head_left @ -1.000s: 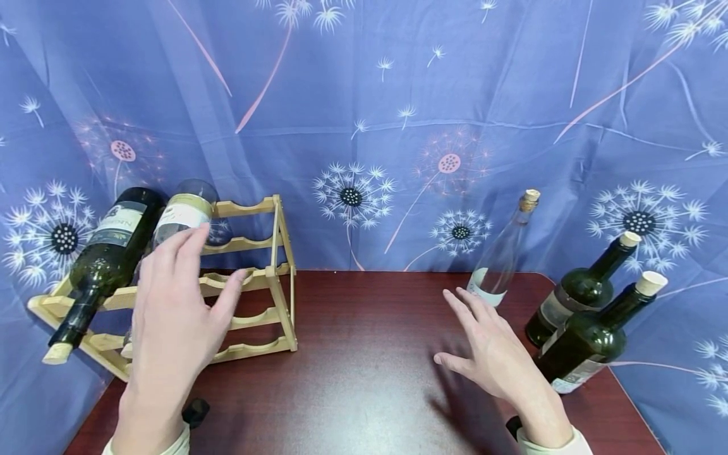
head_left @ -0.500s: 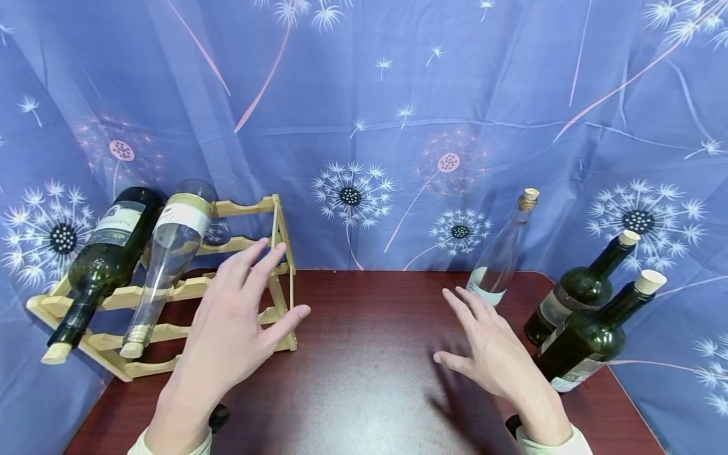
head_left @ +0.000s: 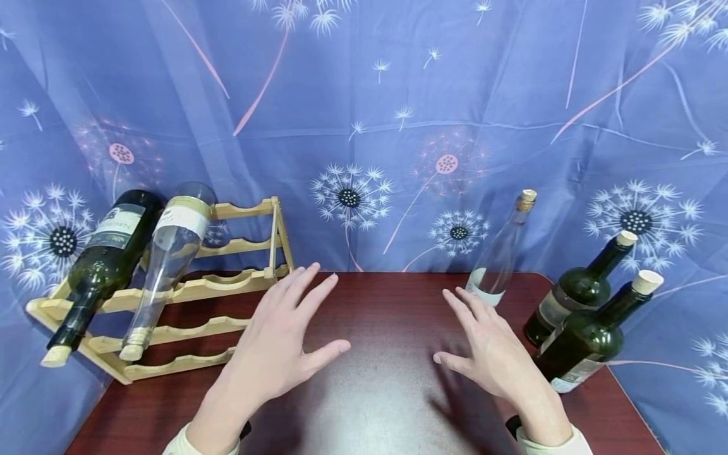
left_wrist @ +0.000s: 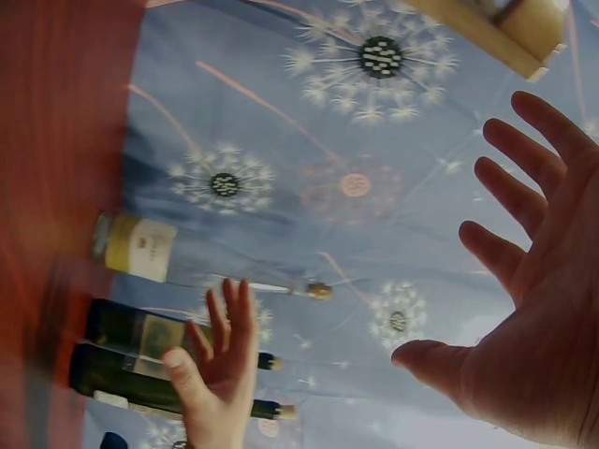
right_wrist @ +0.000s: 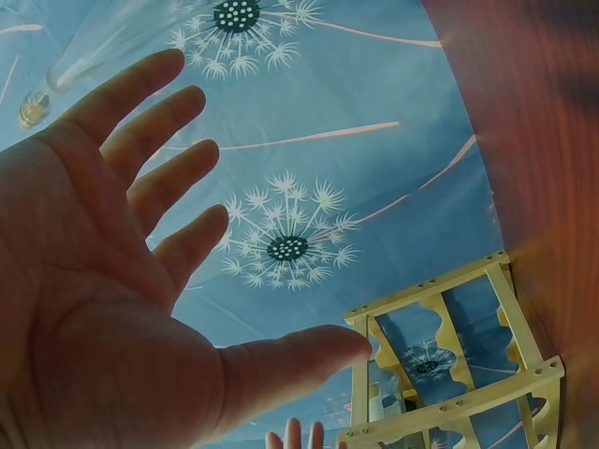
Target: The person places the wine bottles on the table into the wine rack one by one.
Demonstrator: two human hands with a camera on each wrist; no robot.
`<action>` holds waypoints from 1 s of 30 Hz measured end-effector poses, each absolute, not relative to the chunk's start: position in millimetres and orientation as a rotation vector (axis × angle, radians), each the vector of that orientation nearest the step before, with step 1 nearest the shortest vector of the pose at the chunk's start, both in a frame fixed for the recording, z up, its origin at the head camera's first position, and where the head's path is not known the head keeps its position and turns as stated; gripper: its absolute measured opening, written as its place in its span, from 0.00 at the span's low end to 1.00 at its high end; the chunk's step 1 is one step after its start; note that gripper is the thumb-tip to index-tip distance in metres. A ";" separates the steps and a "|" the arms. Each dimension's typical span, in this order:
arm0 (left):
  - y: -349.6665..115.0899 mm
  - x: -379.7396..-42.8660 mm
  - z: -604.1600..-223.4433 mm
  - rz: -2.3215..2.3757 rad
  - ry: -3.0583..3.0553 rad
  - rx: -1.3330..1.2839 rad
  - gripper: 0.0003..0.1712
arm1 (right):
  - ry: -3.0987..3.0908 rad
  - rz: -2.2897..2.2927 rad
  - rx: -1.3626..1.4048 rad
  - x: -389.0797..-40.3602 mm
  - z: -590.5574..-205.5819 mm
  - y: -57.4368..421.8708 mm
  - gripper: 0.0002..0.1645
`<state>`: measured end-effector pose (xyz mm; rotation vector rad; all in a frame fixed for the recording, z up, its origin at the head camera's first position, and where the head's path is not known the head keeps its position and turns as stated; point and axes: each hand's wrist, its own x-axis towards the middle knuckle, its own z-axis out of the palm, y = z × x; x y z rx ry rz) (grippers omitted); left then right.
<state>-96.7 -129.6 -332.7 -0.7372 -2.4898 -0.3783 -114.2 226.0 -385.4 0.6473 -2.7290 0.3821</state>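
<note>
My left hand hovers over the table, just right of and in front of a wooden wine rack, fingers spread and holding nothing. In the rack's left part lie a dark green wine bottle and a clear wine bottle, corked necks slanting down toward me. My right hand is held over the table's right side, its fingers apart and nothing in them. Behind it stands a clear corked bottle; to its right are two upright dark green bottles. The left wrist view shows my left palm bare.
A blue cloth printed with dandelions hangs behind the dark red tabletop. Notched rails run across the rack's right part. Dark bands show at both wrists.
My left hand has moved right, away from the rack's bottles, uncovering the clear bottle's neck. My right hand stays nearly where it was.
</note>
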 end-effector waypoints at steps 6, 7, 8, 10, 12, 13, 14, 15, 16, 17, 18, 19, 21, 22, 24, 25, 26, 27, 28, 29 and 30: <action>-120.5 -101.8 -354.4 -0.416 -2.557 -0.784 0.50 | -2.732 0.368 0.647 -114.8 -386.0 226.8 0.64; -119.2 -102.6 -358.4 -0.425 -2.567 -0.790 0.50 | -2.734 0.365 0.646 -114.8 -386.0 226.9 0.64; -117.9 -103.0 -362.5 -0.433 -2.578 -0.794 0.50 | -2.736 0.366 0.646 -114.9 -386.0 226.9 0.64; -115.6 -104.0 -370.2 -0.448 -2.596 -0.802 0.50 | -2.738 0.369 0.646 -115.0 -386.3 227.0 0.64; -113.6 -104.8 -377.6 -0.449 -2.613 -0.799 0.51 | -2.740 0.366 0.645 -115.2 -386.5 227.0 0.64; -112.7 -105.3 -380.9 -0.445 -2.621 -0.792 0.51 | -2.741 0.367 0.643 -115.2 -386.6 226.9 0.64; -111.9 -105.8 -383.8 -0.445 -2.627 -0.786 0.51 | -2.740 0.368 0.642 -115.3 -386.8 226.9 0.64; -111.3 -106.5 -386.7 -0.436 -2.636 -0.776 0.51 | -2.740 0.366 0.641 -115.4 -386.9 226.9 0.64; -111.1 -106.9 -389.5 -0.427 -2.644 -0.764 0.51 | -2.740 0.368 0.641 -115.6 -386.9 226.7 0.64; -110.9 -107.5 -392.1 -0.418 -2.654 -0.753 0.51 | -2.738 0.371 0.642 -115.8 -387.0 226.5 0.64; -110.9 -108.1 -394.6 -0.411 -2.664 -0.743 0.51 | -2.738 0.373 0.641 -115.8 -387.1 226.4 0.64; -110.9 -108.8 -397.0 -0.406 -2.674 -0.736 0.52 | -2.738 0.374 0.640 -115.9 -387.1 226.3 0.64; -111.2 -109.7 -401.8 -0.394 -2.689 -0.731 0.52 | -2.742 0.377 0.638 -115.9 -387.2 226.3 0.63; -111.4 -110.2 -404.1 -0.392 -2.690 -0.734 0.52 | -2.745 0.379 0.635 -115.9 -387.2 226.3 0.63; -111.4 -111.1 -407.5 -0.392 -2.693 -0.742 0.52 | -2.755 0.381 0.624 -115.5 -386.9 226.5 0.63; -111.3 -111.6 -408.9 -0.392 -2.692 -0.744 0.52 | -2.760 0.385 0.618 -115.4 -386.8 226.8 0.63; -111.2 -111.8 -409.9 -0.395 -2.691 -0.746 0.52 | -2.766 0.388 0.613 -115.4 -386.7 227.0 0.63; -111.1 -112.1 -410.6 -0.394 -2.692 -0.746 0.52 | -2.771 0.392 0.607 -115.4 -386.7 227.1 0.63; -110.9 -112.3 -411.3 -0.395 -2.692 -0.744 0.53 | -2.774 0.396 0.604 -115.5 -386.7 227.2 0.63; -110.8 -112.3 -412.0 -0.396 -2.695 -0.742 0.53 | -2.779 0.398 0.599 -115.7 -386.9 227.3 0.63; -110.7 -112.2 -412.4 -0.393 -2.699 -0.739 0.53 | -2.783 0.398 0.596 -116.0 -387.2 227.4 0.63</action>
